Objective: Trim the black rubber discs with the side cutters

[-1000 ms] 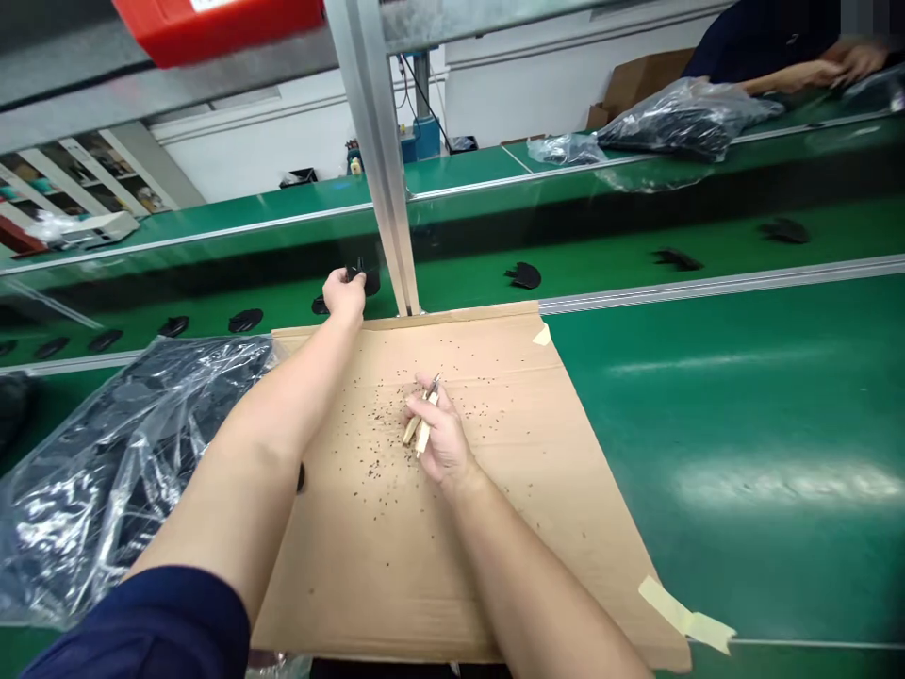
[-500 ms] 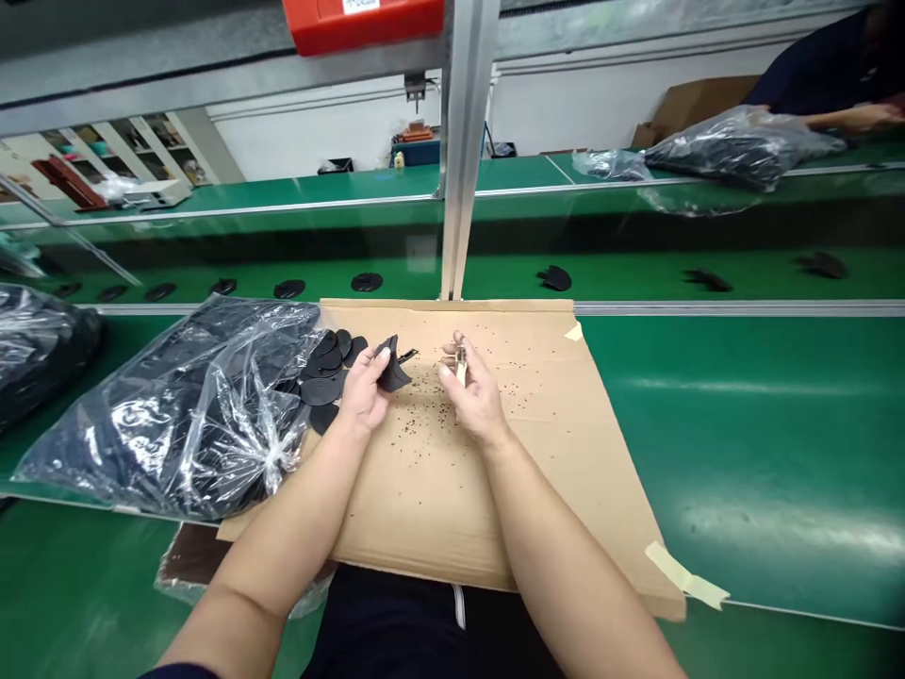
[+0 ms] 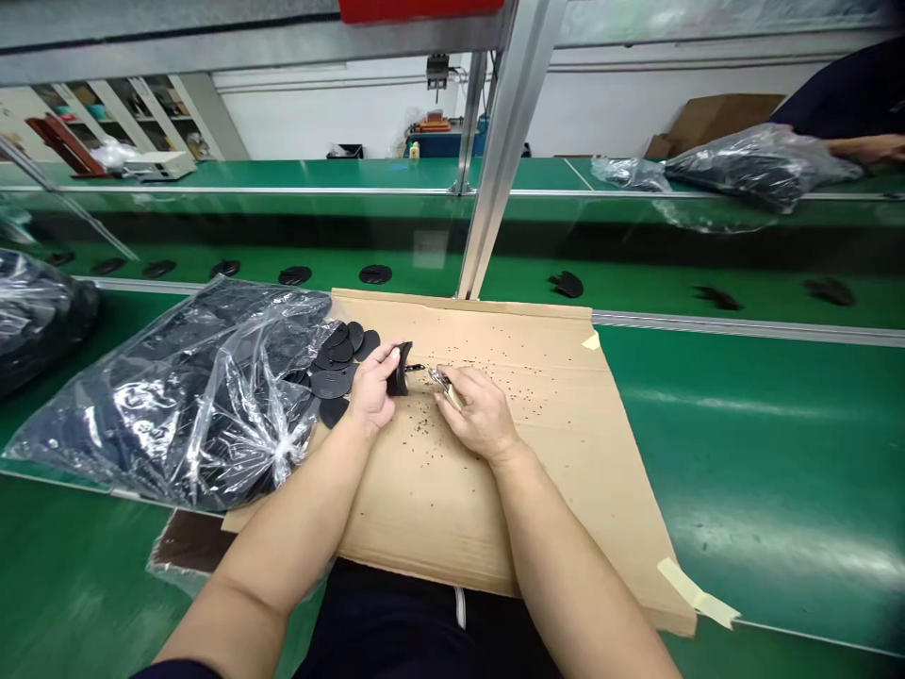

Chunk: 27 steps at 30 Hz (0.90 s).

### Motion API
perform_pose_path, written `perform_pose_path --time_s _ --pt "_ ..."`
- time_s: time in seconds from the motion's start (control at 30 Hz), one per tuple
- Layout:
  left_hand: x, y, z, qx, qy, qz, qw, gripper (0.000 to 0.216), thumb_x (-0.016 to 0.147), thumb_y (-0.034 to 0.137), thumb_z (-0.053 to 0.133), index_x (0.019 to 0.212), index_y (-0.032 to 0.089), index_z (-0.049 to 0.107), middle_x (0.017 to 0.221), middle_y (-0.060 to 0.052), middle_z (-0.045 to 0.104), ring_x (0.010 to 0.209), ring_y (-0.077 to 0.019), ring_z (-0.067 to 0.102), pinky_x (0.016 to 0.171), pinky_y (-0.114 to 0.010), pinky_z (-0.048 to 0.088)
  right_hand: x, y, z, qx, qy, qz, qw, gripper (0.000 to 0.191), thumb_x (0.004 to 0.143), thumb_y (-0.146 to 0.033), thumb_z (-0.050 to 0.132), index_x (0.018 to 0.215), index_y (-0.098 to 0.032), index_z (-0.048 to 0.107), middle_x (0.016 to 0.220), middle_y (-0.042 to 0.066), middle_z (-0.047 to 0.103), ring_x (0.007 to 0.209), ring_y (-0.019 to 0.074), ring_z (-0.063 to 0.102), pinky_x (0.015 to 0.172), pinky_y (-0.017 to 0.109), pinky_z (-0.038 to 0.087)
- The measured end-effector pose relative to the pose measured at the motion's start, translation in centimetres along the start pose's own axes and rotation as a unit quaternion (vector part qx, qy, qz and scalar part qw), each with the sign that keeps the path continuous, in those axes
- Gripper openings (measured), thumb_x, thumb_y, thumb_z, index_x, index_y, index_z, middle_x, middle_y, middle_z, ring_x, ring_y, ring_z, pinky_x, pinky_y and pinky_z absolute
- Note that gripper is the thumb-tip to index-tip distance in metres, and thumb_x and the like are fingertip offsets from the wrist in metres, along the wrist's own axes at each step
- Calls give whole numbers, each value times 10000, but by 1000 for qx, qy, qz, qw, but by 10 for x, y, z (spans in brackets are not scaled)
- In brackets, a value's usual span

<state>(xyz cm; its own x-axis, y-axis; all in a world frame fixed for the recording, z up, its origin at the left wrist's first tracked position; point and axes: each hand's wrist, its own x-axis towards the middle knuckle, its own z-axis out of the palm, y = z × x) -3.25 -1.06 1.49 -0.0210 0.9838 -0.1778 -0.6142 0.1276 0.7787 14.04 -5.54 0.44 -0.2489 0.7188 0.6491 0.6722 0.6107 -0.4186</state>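
My left hand (image 3: 371, 389) grips a curved black plastic part (image 3: 401, 371) by its edge, above the cardboard sheet (image 3: 438, 542). A thin prong juts from the part toward the right. In my right hand (image 3: 484, 417) is a pair of small metal nippers (image 3: 439, 379) with pale handles, fingers wrapped round them. Their tip is at the end of the prong; whether the two touch I cannot tell. Tiny dark bits (image 3: 422, 429) lie scattered over the cardboard below. Just left of my left hand, several round black plastic parts (image 3: 331, 382) are heaped at a bag's mouth.
A large clear bag of black parts (image 3: 190, 405) lies on the left, another bag (image 3: 42, 321) beyond it. Black parts (image 3: 374, 273) sit spaced along the green strip behind a metal post (image 3: 505, 160). Tape (image 3: 699, 592) holds the cardboard's corner. A co-worker's arm (image 3: 863, 148) shows far right.
My right hand has turned and moved the nippers left and slightly down to the prong. The black part has been tilted more upright in my left hand. The view has shifted slightly.
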Motion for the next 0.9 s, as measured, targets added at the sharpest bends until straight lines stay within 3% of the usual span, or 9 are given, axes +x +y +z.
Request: perform_pose_path --time_s 0.33,0.63,0.9 --pt "-1 1 0 13 -2 -3 1000 372 610 221 803 956 140 693 752 -15 641 577 -79 535 431 -167 387 0 -1 1 -39 7 -17 999 326 882 -244 567 1200 -180 596 975 81 655 876 214 610 830 354 529" --pt "1 -1 -2 29 7 -7 1000 400 594 237 809 963 140 688 721 1 596 552 -73 496 413 -173 358 0 -2 0 -99 -56 5 993 340 878 -177 527 1206 -193 616 953 60 667 866 213 584 836 320 477" --pt "4 -4 -5 27 17 -19 999 345 624 232 789 936 135 678 734 -8 598 522 -65 480 414 -178 339 4 -8 -2 -135 -128 71 980 407 861 -125 511 1240 -219 626 966 53 681 853 210 578 840 298 453"
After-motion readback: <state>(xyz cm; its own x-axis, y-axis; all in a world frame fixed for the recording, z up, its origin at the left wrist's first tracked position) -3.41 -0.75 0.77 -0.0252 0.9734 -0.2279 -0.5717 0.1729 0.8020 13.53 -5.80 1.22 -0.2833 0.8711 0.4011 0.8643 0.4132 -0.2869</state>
